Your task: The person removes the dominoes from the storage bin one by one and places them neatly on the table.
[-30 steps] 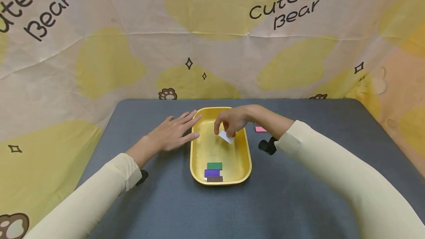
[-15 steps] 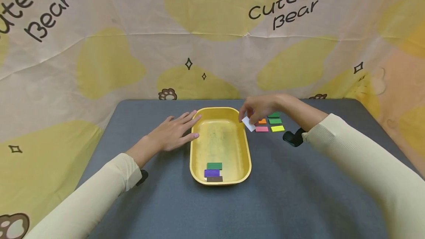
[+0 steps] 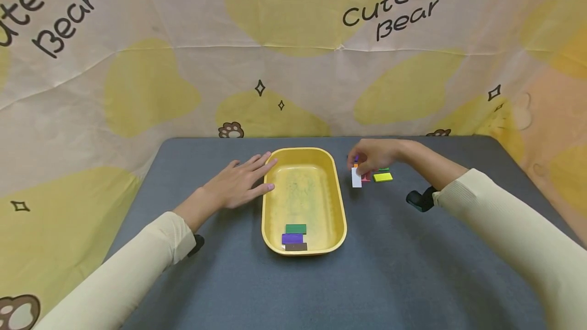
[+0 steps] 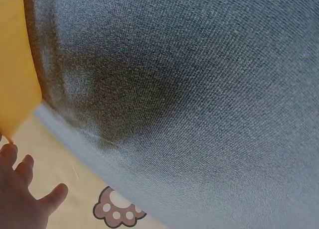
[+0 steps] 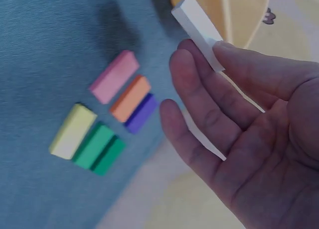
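Observation:
My right hand [image 3: 378, 154] pinches a small white block [image 5: 199, 32] between thumb and fingertips, right of the yellow tray [image 3: 300, 192]. In the right wrist view the block is held above the table, close to two short rows of coloured blocks. One row has a pink block [image 5: 114, 77], an orange block [image 5: 130, 98] and a purple block [image 5: 141, 113]. Beside it lie a yellow block [image 5: 73, 132] and two green blocks [image 5: 93, 145]. My left hand [image 3: 238, 182], fingers spread and straight, rests at the tray's left rim.
Inside the tray, near its front end, lie a green block [image 3: 295, 228], a purple block [image 3: 292, 239] and a dark brown block [image 3: 296, 247] in a stack of rows. Grey-blue cloth covers the table [image 3: 302, 289]. A patterned curtain [image 3: 293, 65] hangs behind its far edge.
My right hand has carried the white block from over the tray, rightward past its right rim, to beside the coloured blocks. My left hand stays where it was.

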The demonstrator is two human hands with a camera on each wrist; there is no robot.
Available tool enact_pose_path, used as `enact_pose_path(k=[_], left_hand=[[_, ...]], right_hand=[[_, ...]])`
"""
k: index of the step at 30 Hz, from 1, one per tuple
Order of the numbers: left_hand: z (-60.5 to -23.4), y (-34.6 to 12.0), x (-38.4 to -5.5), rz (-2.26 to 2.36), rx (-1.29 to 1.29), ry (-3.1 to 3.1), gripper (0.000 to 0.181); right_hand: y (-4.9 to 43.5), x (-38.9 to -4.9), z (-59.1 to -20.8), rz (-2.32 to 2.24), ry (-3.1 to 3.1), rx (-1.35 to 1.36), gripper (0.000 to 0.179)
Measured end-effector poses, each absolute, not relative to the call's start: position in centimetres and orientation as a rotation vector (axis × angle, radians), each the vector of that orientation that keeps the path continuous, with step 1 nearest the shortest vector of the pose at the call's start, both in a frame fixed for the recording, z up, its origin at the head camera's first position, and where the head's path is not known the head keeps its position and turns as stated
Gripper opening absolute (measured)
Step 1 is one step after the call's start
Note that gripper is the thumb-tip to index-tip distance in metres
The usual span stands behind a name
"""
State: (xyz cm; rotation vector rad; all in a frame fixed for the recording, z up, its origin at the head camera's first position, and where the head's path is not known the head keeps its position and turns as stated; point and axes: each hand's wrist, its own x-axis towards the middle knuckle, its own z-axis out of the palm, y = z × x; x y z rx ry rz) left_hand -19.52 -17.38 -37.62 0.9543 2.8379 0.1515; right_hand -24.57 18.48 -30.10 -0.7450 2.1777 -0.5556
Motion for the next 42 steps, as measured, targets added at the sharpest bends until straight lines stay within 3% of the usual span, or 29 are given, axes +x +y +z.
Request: enact_pose_path(k=[21, 42], left_hand=[[-37.4, -17.2, -19.4, 0.151, 0.952, 2.831, 0.073], [-37.3, -17.3, -19.4, 0.143, 0.946, 2.831, 0.073]], right_hand=[[23.1, -23.6, -35.2, -0.764, 2.172, -0.466, 0.014], [23.2, -23.2, -36.3, -0.773, 2.16, -0.403, 0.018]])
